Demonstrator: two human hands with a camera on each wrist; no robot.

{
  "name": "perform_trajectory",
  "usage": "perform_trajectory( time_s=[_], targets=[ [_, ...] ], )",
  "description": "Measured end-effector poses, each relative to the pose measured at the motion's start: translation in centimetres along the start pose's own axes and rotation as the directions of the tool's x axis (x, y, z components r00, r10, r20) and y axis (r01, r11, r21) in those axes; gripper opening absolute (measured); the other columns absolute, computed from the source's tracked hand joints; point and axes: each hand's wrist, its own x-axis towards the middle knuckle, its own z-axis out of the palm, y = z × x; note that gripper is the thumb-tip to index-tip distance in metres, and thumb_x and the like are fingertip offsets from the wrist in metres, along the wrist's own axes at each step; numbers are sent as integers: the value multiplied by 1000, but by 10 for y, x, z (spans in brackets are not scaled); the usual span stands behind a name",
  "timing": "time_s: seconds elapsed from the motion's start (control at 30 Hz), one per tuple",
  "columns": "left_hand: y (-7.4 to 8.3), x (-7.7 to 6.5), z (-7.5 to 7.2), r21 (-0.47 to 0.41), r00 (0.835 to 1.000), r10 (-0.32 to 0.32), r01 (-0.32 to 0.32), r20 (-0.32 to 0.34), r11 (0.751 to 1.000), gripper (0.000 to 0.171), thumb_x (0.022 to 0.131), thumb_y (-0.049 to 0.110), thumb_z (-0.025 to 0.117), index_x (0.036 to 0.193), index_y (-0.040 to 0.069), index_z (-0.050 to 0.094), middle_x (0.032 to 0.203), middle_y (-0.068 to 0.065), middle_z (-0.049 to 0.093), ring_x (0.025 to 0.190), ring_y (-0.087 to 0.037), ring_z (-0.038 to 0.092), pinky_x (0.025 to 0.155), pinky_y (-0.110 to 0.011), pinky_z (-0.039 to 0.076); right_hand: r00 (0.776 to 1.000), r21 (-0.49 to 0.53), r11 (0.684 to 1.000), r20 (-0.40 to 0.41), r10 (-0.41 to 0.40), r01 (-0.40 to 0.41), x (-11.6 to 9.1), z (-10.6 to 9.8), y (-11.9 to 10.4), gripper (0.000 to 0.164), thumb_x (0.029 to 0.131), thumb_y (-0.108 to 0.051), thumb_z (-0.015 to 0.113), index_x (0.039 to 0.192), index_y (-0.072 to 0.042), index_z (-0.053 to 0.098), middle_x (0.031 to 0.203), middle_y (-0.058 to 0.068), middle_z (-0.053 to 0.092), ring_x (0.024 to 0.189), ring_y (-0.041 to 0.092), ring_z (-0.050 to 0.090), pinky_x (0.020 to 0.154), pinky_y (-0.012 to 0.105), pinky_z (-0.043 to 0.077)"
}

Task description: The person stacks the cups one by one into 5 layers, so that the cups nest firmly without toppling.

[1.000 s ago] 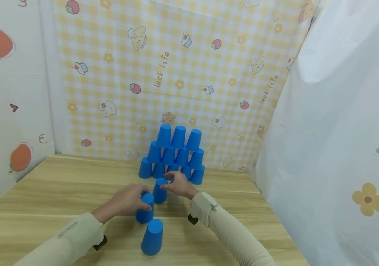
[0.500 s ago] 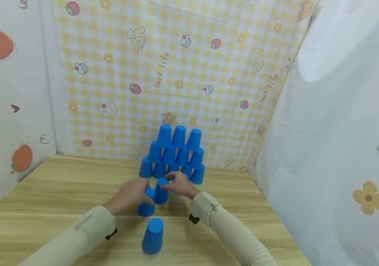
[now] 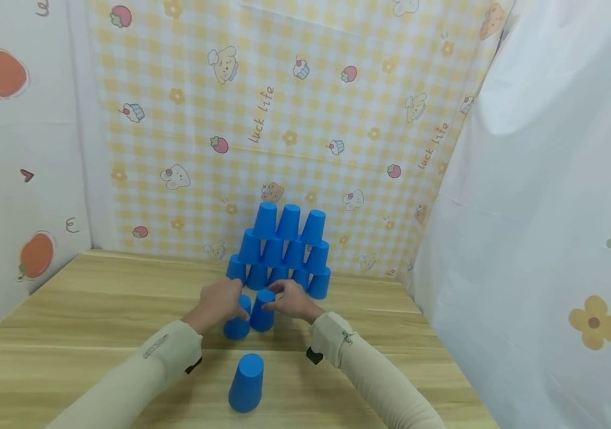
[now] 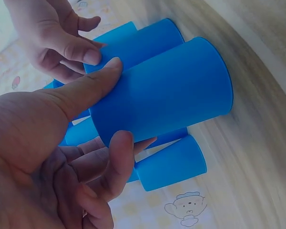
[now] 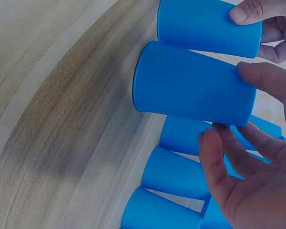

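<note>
Two upside-down blue cups stand side by side on the table, in front of a stack of like cups. My left hand point(image 3: 220, 302) grips the left blue cup point(image 4: 167, 90) near its narrow top end, thumb on one side and fingers on the other. The right blue cup point(image 5: 195, 86) is held the same way by my right hand point(image 3: 292, 300). Only a narrow gap shows between these two cups in the head view. Nearer to me, a single blue cup point(image 3: 245, 383) stands upside down, touched by neither hand.
Behind the hands rises a three-row stack of blue cups point(image 3: 272, 252), its lower row partly hidden by them. Past the wooden table point(image 3: 123, 292) hangs a yellow checked cloth point(image 3: 177, 119), with a white cloth point(image 3: 509, 238) at the right side.
My left hand has moved its cup away from me and slightly right, up beside the other cup. My right hand and its cup have shifted only slightly right. The near cup stays put.
</note>
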Motion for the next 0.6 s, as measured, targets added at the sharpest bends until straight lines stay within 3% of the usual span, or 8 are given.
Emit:
perform_trajectory(
  time_s=[0.23, 0.6],
  targets=[
    [1, 6, -2, 1, 1000, 0, 0, -2, 1000, 47, 73, 31, 89, 99, 4, 61, 82, -7, 57, 75, -24, 55, 64, -37, 51, 999, 3, 1000, -45, -20, 20, 1, -17, -1, 49, 84, -33, 80, 122, -6, 66, 115, 6, 67, 103, 23, 63, 84, 40, 56],
    [2, 5, 0, 17, 1000, -4, 4, -12, 1000, 43, 72, 32, 90, 89, 5, 61, 74, -5, 56, 69, -21, 55, 58, -33, 51, 963, 104, 993, -268, -32, 62, 4, -82, -28, 50, 85, -34, 78, 124, -6, 65, 121, 13, 67, 110, 29, 63, 90, 46, 54]
  ],
)
